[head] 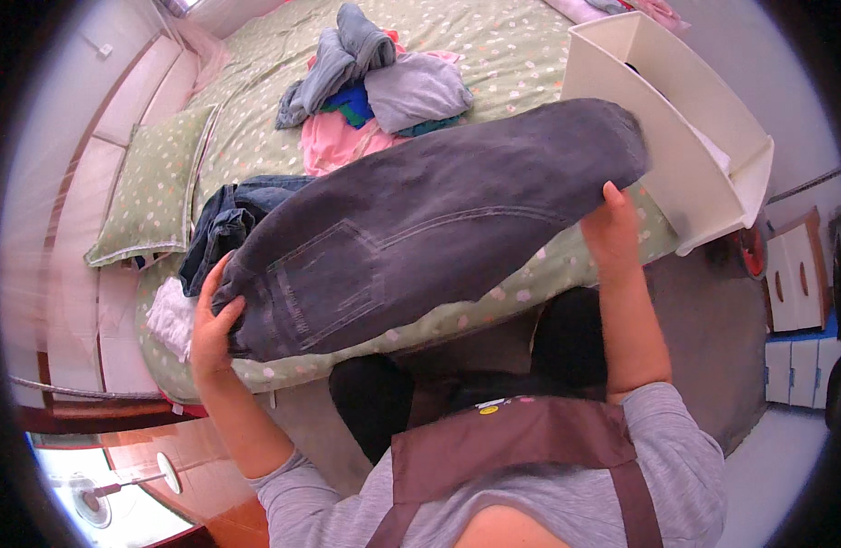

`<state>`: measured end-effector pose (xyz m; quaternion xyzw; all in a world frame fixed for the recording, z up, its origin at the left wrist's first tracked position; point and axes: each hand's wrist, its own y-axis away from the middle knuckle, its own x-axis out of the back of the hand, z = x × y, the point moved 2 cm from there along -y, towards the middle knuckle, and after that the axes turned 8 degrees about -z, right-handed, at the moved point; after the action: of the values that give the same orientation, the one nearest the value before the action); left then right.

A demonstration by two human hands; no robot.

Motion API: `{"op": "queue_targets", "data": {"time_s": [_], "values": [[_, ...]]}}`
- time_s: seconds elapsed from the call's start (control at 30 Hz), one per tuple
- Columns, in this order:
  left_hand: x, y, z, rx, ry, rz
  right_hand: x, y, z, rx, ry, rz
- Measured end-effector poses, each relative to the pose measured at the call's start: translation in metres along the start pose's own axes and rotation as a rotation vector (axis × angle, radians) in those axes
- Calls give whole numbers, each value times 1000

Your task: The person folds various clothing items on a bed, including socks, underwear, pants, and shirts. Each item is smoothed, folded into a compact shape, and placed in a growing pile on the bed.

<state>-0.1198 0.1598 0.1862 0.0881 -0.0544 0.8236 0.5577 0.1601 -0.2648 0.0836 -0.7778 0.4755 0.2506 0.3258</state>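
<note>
A pair of dark grey jeans [434,198], doubled lengthwise with a stitched back pocket facing up, stretches between my two hands above the bed. My left hand [213,322] grips the waist end, thumb on top of the cloth. At the other end my right hand [611,222] pinches the lower edge near the folded legs, its fingers partly hidden beneath the fabric. Behind the waistband, some dark blue jeans [218,226] lie crumpled on the bed. Beside my left wrist is a white cloth [171,317].
A green flowered sheet [509,41] covers the bed. Further back sits a heap of clothes with a light grey garment [420,89] and a pink one [345,144]. A cream open bin [667,116] stands at the right, a flowered pillow [153,185] at the left.
</note>
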Motion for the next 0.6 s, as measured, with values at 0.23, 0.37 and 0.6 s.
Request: {"op": "queue_targets", "data": {"time_s": [0.23, 0.37, 0.6], "values": [[187, 42, -144, 493, -688, 425, 41, 24, 74, -552, -325, 443], [147, 31, -160, 446, -894, 454, 74, 17, 61, -455, -305, 413], [9, -9, -111, -135, -1310, 341, 95, 6, 41, -215, 741, 348]]}}
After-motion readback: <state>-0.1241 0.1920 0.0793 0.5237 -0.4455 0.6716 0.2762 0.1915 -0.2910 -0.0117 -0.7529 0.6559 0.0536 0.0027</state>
